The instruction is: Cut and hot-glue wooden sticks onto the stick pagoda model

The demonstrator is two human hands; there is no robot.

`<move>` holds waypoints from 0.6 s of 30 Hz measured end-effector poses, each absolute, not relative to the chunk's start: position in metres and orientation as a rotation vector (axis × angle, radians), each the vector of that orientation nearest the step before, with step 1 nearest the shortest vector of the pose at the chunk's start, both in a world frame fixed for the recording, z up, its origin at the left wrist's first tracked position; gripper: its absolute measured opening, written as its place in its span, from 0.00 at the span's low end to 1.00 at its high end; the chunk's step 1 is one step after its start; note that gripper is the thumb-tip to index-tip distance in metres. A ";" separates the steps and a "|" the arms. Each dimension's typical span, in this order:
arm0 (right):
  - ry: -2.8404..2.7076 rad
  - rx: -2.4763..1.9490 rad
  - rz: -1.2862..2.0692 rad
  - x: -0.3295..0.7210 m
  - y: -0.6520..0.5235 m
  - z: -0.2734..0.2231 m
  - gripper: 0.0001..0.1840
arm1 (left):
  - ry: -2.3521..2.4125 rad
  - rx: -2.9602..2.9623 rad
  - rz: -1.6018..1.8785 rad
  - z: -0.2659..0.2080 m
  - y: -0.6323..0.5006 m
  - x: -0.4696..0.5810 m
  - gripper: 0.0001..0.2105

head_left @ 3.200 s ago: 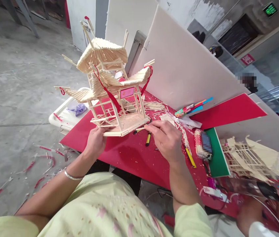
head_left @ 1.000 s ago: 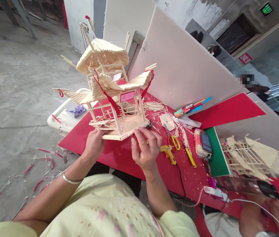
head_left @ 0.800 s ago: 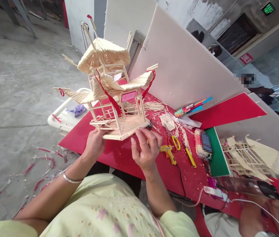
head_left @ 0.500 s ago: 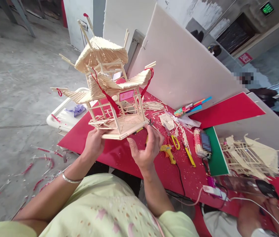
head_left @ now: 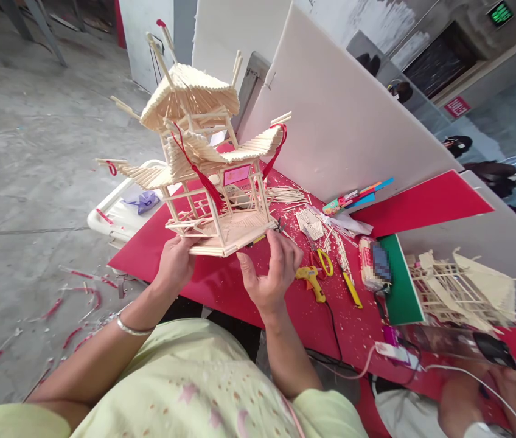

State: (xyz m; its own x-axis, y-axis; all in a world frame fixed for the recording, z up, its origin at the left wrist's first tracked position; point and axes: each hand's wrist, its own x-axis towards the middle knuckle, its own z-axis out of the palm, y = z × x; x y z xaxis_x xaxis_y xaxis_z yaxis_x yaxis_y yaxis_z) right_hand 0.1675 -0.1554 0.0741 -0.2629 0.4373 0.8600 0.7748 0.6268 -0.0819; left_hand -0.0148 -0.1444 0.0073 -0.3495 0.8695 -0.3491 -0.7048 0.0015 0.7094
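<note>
A two-tiered pavilion model [head_left: 221, 182] built of pale wooden sticks is held up over the red table, tilted. Red tassels [head_left: 212, 193] hang from its lower roof corners, and a small pink plaque [head_left: 237, 175] sits under the eave. My left hand [head_left: 176, 263] grips the left front edge of its base, the fingertips hidden underneath. At the right front edge, my right hand [head_left: 272, 267] has its curled fingers against the base and its thumb by the front rim. Part of the right hand's grip is hidden by the base.
On the red table [head_left: 221, 292] lie a yellow glue gun [head_left: 311, 283], yellow-handled scissors [head_left: 325, 263], a yellow cutter knife [head_left: 352, 290] and loose sticks [head_left: 285, 194]. Another stick model [head_left: 463, 289] stands to the right, near a co-worker's arm [head_left: 461, 395]. White boards [head_left: 340, 103] rise behind.
The view has shifted very slightly. Both hands keep their places on the pavilion model, which looks the same.
</note>
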 end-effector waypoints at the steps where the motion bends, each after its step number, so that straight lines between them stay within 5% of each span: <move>1: -1.900 -0.964 -0.454 0.167 -0.156 0.074 0.37 | 1.013 0.229 1.651 0.007 -0.145 -0.015 0.12; 13: -1.855 -1.000 -0.443 0.168 -0.161 0.072 0.32 | 1.017 0.211 1.669 0.010 -0.145 -0.015 0.12; 18: -1.757 -1.051 -0.191 0.166 -0.173 0.058 0.28 | 1.007 0.208 1.669 0.010 -0.144 -0.014 0.12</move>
State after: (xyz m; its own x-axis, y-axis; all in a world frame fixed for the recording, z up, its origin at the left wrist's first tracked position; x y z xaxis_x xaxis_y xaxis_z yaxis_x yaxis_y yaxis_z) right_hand 0.1661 -0.1727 0.0578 -0.0830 0.5584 0.8254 0.7224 0.6043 -0.3361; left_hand -0.0145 -0.1438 0.0100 -0.3647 0.8626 -0.3507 -0.7123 -0.0159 0.7017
